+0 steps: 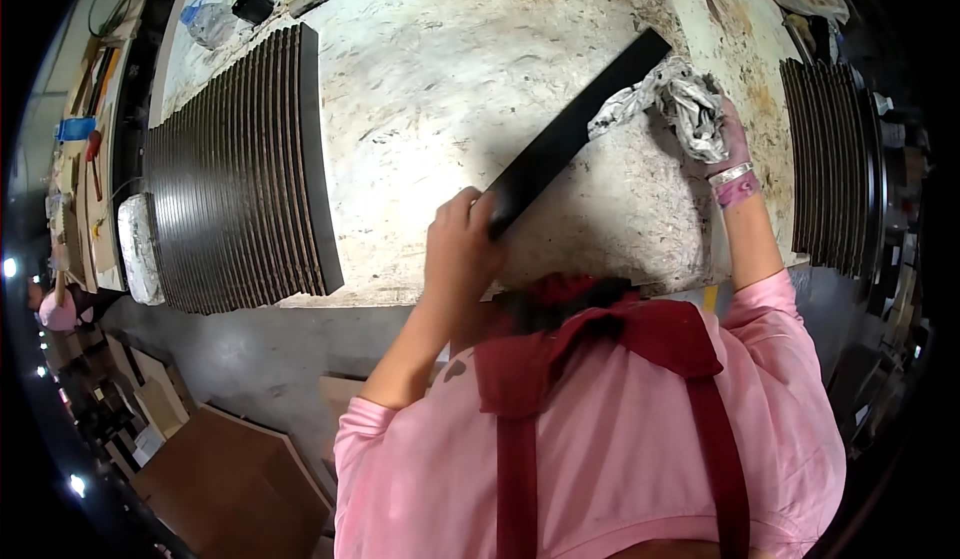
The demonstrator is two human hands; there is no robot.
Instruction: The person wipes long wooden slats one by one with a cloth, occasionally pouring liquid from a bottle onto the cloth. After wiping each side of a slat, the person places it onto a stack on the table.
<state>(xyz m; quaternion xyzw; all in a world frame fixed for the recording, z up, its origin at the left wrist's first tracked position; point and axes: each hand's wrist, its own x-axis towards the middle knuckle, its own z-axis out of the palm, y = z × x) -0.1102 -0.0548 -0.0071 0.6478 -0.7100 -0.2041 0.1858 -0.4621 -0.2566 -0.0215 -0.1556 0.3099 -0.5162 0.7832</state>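
Observation:
My left hand is closed around the near end of a long, flat black strip. The strip slants up and to the right above the worktable. At its far end, a crumpled white rag with grey smudges touches or overlaps the right edge. My right hand is closed on this rag, which covers most of the fingers. A purple-pink glove, with a pale band at the wrist, shows on that hand.
Rows of dark strips stand at the table's left and right. A clear bottle and a black container sit at the far left. A white wrapped block lies by the left row. Brown boards are below, left.

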